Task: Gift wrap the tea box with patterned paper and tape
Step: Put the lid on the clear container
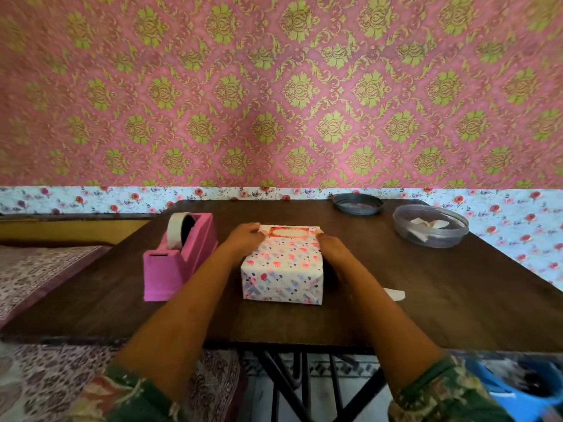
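The box [288, 232] sat in the middle of the table [426, 300], its far end unwrapped. The left hand [243, 239] and right hand [330, 248] gripped the paper [283, 269] with curled fingers at 11 and 1 o'clock; the tape dispenser [179, 257] stood at 9.

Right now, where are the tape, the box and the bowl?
tape [174, 230]: head view, roll's outer band.
box [283, 260]: head view, wrapped top face.
bowl [432, 241]: head view, near wall.

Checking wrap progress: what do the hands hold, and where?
The wrapped tea box, at its far end: left hand at its left corner, right hand at its right.
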Demonstrator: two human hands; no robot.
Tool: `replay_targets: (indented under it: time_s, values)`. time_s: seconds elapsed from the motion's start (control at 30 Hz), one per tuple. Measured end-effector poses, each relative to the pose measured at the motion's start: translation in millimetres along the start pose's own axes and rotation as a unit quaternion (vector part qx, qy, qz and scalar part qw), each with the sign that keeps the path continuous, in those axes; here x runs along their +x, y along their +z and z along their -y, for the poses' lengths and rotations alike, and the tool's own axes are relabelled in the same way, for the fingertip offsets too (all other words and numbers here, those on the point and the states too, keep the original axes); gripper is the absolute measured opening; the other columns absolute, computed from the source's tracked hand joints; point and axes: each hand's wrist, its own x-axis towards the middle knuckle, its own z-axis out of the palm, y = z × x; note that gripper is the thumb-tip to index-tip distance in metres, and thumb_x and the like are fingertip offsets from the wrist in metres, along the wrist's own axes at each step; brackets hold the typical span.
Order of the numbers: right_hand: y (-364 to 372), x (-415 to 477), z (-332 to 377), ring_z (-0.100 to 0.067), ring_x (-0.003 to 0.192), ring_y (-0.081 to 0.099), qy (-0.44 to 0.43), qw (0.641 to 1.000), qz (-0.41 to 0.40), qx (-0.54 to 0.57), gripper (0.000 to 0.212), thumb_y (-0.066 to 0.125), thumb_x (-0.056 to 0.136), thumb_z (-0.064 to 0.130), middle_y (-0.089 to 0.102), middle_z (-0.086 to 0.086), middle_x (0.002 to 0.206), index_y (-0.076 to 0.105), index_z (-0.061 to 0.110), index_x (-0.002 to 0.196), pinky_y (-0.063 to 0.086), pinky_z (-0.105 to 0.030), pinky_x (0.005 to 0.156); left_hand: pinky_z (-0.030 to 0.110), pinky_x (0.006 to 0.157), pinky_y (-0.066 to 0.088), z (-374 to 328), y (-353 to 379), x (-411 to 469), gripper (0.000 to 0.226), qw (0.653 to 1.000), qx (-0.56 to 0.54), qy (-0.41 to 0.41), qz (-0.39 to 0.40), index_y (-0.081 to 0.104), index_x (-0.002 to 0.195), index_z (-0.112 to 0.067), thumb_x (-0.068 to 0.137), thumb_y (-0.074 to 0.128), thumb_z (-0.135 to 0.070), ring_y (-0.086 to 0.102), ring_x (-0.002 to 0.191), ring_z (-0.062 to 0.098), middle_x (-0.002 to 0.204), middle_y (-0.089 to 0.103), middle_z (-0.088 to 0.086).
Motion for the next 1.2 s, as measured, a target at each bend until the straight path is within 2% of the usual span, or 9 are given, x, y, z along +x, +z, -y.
replay_targets:
  time_s: [0.17, 0.3, 0.47, 0.63, 0.8, 0.87, 0.93, 1.03, 1.2]
  values:
    - [-6, -4, -1, -0.028, 0.127, 0.044, -0.026, 0.998, -0.030, -0.053, 0.050, 0.038, 0.098, 0.038, 0.044, -0.011, 0.141, 0.039, 0.008, 0.138, 0.037, -0.038, 0.104, 0.032, 0.098, 0.036, 4, -7, -19, 0.051, 1.000, 0.010, -0.016, 0.022, 0.037, 0.141, -0.010, 0.094, 0.053, -0.019, 0.040, 0.131, 0.026, 0.148, 0.035, 0.008]
    - [-10, -20, -5, -0.026, 0.131, 0.040, -0.061, 0.997, 0.018, -0.038, 0.054, 0.048, 0.096, 0.028, 0.037, -0.008, 0.147, 0.030, 0.011, 0.144, 0.036, -0.037, 0.104, 0.034, 0.102, 0.037, 2, -11, -30, 0.050, 0.999, 0.027, 0.010, -0.039, 0.042, 0.138, -0.010, 0.091, 0.057, -0.019, 0.044, 0.128, 0.026, 0.142, 0.043, 0.011]
    - [-48, -38, -2, -0.025, 0.137, 0.032, -0.124, 0.990, -0.047, -0.045, 0.063, 0.051, 0.094, 0.036, 0.029, -0.009, 0.152, 0.025, 0.015, 0.147, 0.032, -0.033, 0.105, 0.039, 0.104, 0.040, -39, -2, -32, 0.042, 0.990, 0.079, 0.100, -0.060, 0.053, 0.129, -0.009, 0.089, 0.060, -0.019, 0.049, 0.122, 0.026, 0.132, 0.053, 0.012]
    - [-128, -42, -23, -0.026, 0.134, 0.037, -0.145, 0.974, -0.145, -0.100, 0.059, 0.052, 0.093, 0.034, 0.036, -0.011, 0.148, 0.032, 0.014, 0.144, 0.032, -0.038, 0.108, 0.037, 0.090, 0.045, -91, 61, -23, 0.009, 0.970, 0.114, 0.212, -0.007, 0.060, 0.096, -0.019, 0.087, 0.060, -0.017, 0.054, 0.095, 0.020, 0.094, 0.055, 0.008]
    - [-193, -27, -62, -0.032, 0.130, 0.043, -0.079, 0.956, -0.217, -0.181, 0.055, 0.047, 0.096, 0.033, 0.041, -0.014, 0.145, 0.030, 0.014, 0.144, 0.034, -0.041, 0.107, 0.024, 0.068, 0.035, -127, 135, 1, 0.010, 0.947, 0.197, 0.250, 0.045, 0.050, 0.082, -0.017, 0.088, 0.059, -0.017, 0.049, 0.087, 0.018, 0.088, 0.050, 0.005]
    - [-209, -14, -74, -0.032, 0.129, 0.044, -0.065, 0.949, -0.222, -0.215, 0.059, 0.048, 0.095, 0.034, 0.041, -0.014, 0.145, 0.025, 0.014, 0.146, 0.035, -0.041, 0.106, 0.020, 0.062, 0.034, -135, 157, 16, 0.007, 0.943, 0.221, 0.241, 0.054, 0.053, 0.084, -0.016, 0.088, 0.058, -0.018, 0.049, 0.089, 0.019, 0.090, 0.051, 0.010]
    - [-221, 1, -84, -0.032, 0.133, 0.038, -0.081, 0.936, -0.236, -0.249, 0.064, 0.051, 0.094, 0.033, 0.036, -0.013, 0.148, 0.022, 0.012, 0.147, 0.033, -0.042, 0.108, 0.024, 0.081, 0.043, -138, 178, 36, 0.017, 0.947, 0.226, 0.224, 0.052, 0.064, 0.102, -0.013, 0.087, 0.060, -0.020, 0.055, 0.105, 0.023, 0.109, 0.060, 0.014]
    - [-235, 25, -91, -0.031, 0.142, 0.018, -0.092, 0.916, -0.258, -0.295, 0.071, 0.050, 0.093, 0.038, 0.018, -0.011, 0.155, 0.013, 0.015, 0.149, 0.021, -0.045, 0.115, 0.033, 0.105, 0.035, -137, 200, 65, 0.050, 0.947, 0.258, 0.183, 0.048, 0.048, 0.133, -0.013, 0.086, 0.062, -0.023, 0.044, 0.127, 0.026, 0.141, 0.046, 0.009]
    - [-253, 54, -105, -0.028, 0.145, 0.005, -0.109, 0.897, -0.290, -0.316, 0.076, 0.048, 0.092, 0.047, 0.007, -0.010, 0.157, 0.006, 0.021, 0.150, 0.009, -0.042, 0.117, 0.041, 0.106, 0.038, -134, 224, 122, 0.076, 0.930, 0.350, 0.099, 0.054, 0.027, 0.145, -0.015, 0.082, 0.066, -0.030, 0.039, 0.131, 0.031, 0.148, 0.034, 0.013]
